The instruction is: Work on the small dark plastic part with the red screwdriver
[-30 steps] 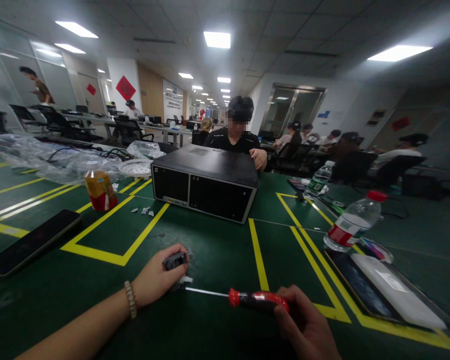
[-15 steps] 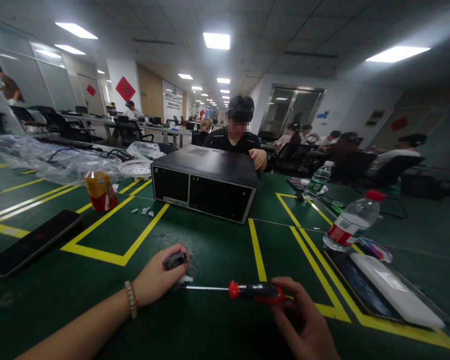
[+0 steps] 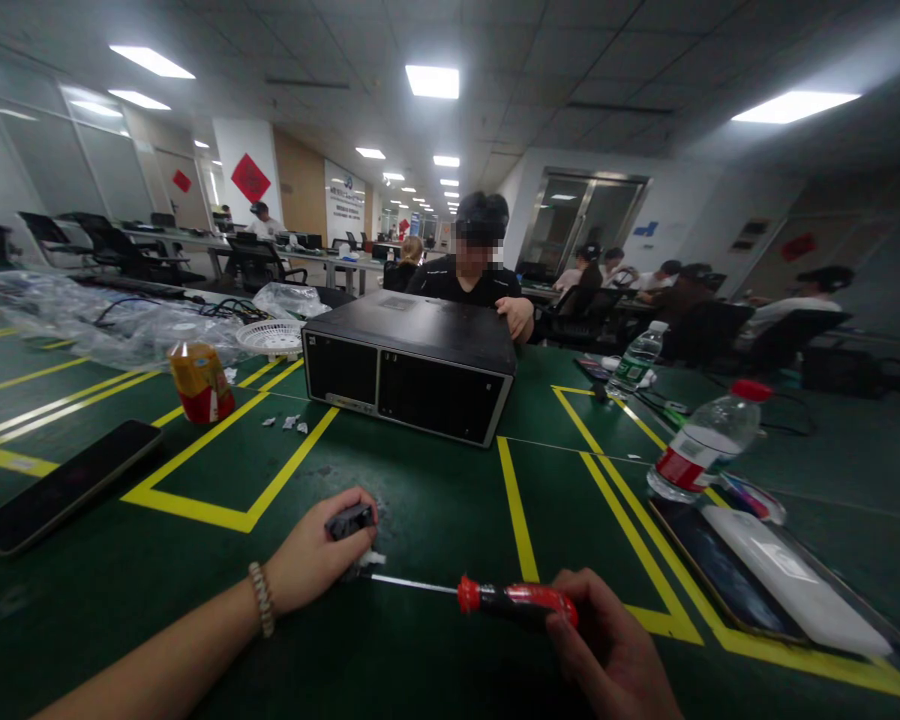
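Observation:
My left hand (image 3: pixel 337 545), with a beaded bracelet on its wrist, is closed around a small dark plastic part (image 3: pixel 351 521) with a white bit at its lower edge. What kind of part it is I cannot make out. The fingers of my right hand (image 3: pixel 604 635) pinch the handle end of a red and black screwdriver (image 3: pixel 516 600). Its shaft runs left, and the tip meets the underside of the dark part, where my left hand partly hides it. Both hands are low over the green table (image 3: pixel 420 490).
Ahead lies a black computer case (image 3: pixel 412 375), with a co-worker's hand (image 3: pixel 516 318) at its far corner. To the left are a yellow and red package (image 3: pixel 201 383), a phone (image 3: pixel 67 485) and a white basket (image 3: pixel 271 338). Bottles (image 3: pixel 709 445) and phones (image 3: pixel 727 570) lie right.
The screwdriver's handle end has dipped slightly, so the shaft now slopes down to the right. My right fingers have shifted and closed more on the handle. My left hand stays put.

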